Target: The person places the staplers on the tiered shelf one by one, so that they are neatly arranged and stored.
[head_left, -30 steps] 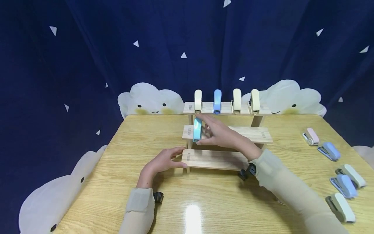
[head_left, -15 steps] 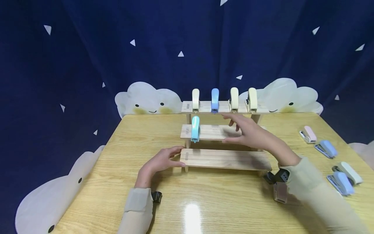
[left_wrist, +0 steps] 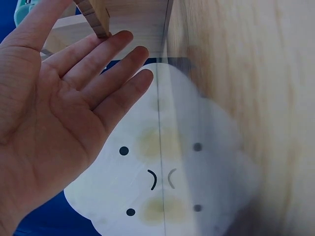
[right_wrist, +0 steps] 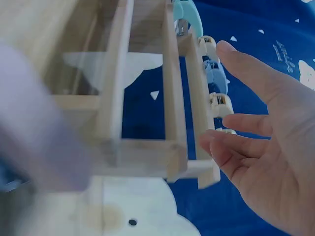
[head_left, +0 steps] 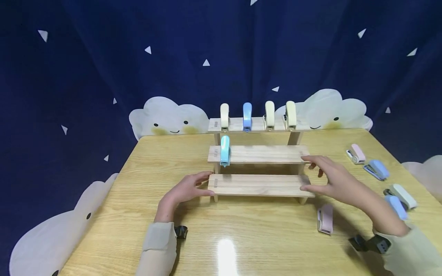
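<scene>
A three-tier wooden rack (head_left: 259, 186) stands mid-table. My left hand (head_left: 184, 188) touches the left end of its lowest tier, fingers fairly straight in the left wrist view. At the rack's right end, my right hand (head_left: 336, 180) is spread with nothing in its grasp. A turquoise stapler (head_left: 225, 150) stands at the left of the middle tier. On the top tier are a blue stapler (head_left: 247, 116) and several cream staplers (head_left: 269, 115). Below my right hand, a pink stapler (head_left: 325, 219) lies on the table; a blurred pale shape (right_wrist: 44, 118) fills the right wrist view's left side.
On the table's right side lie another pink stapler (head_left: 357, 153), a blue stapler (head_left: 378, 169), a white stapler (head_left: 403, 196) and a second blue stapler (head_left: 396, 207), partly behind my right forearm. A dark blue curtain (head_left: 193, 34) with cloud shapes hangs behind the table.
My right hand has let go of the turquoise stapler, leaving it on the middle tier, and moved right and down to the rack's right end. My left hand stays at the rack.
</scene>
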Available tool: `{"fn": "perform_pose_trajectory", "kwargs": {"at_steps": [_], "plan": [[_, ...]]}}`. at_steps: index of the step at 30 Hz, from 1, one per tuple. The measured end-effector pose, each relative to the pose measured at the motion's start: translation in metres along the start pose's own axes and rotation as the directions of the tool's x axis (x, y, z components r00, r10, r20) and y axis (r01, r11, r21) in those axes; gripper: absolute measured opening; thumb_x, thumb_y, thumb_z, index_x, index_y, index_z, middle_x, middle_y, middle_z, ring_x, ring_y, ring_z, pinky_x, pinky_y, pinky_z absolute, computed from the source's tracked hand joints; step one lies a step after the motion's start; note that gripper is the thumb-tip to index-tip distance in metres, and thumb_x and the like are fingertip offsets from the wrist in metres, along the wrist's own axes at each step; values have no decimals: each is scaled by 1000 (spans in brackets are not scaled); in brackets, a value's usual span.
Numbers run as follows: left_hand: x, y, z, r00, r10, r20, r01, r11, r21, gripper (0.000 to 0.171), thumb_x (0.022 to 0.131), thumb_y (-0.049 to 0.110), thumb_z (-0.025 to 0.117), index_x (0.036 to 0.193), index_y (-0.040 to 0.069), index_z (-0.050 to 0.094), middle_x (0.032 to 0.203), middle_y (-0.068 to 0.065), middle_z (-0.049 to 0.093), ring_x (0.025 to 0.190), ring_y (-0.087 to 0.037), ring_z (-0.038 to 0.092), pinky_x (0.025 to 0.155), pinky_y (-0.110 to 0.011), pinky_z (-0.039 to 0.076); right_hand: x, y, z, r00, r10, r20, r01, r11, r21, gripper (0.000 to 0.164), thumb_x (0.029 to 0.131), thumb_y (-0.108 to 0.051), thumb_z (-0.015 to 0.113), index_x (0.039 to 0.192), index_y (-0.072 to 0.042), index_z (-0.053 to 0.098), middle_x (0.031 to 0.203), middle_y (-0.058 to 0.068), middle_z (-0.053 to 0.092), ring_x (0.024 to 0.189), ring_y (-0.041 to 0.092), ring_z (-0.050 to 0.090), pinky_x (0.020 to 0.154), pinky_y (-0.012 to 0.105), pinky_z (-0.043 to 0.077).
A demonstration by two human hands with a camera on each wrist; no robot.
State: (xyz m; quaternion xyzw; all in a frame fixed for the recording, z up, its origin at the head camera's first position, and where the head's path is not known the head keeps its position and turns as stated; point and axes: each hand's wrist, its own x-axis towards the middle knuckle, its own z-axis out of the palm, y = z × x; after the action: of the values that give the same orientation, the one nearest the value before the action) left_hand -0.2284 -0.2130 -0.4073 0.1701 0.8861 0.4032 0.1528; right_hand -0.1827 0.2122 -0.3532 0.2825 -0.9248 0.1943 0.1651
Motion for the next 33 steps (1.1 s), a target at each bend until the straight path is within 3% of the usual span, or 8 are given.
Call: {"fn": "perform_pose_trajectory", "kwargs": {"at_steps": [7, 12, 25, 33], "plan": [[1, -2, 2, 1000, 8, 9, -7, 1000, -10, 81, 83, 39, 77, 150, 13, 40, 154, -11, 42, 142, -33, 42, 119, -47, 36, -39, 5, 4, 996, 85, 32, -84, 996, -19, 77, 72, -34, 87, 135, -7, 51, 101, 3, 62, 78, 4, 48, 57, 19, 41], [1, -3, 2, 1000, 1, 10, -1, 1000, -8, 82, 82, 39, 77, 150, 13, 40, 154, -11, 42, 142, -33, 42, 119, -47, 36, -60, 8, 6, 993, 108, 54, -106, 993, -44, 77, 73, -37, 86, 135, -7, 51, 112, 7, 63, 89, 14, 56, 62, 25, 48], [0, -3, 0, 1000, 0, 5, 0, 1000, 10, 81, 83, 41, 76, 150, 14, 40, 154, -12, 42, 142, -35, 42, 119, -49, 35, -92, 13, 22, 994, 74, 77, -63, 989, -134, 81, 67, -48, 86, 128, -4, 56, 117, 9, 64, 105, 26, 61, 81, 47, 56], [2, -3, 1, 1000, 0, 13, 0, 1000, 14, 82, 83, 42, 76, 150, 15, 40, 155, -11, 41, 143, -34, 41, 119, -49, 35, -101, 15, 30, 999, 23, 29, -17, 979, -201, 68, 62, -46, 89, 112, -7, 63, 104, 1, 63, 95, 19, 61, 76, 41, 58]]}}
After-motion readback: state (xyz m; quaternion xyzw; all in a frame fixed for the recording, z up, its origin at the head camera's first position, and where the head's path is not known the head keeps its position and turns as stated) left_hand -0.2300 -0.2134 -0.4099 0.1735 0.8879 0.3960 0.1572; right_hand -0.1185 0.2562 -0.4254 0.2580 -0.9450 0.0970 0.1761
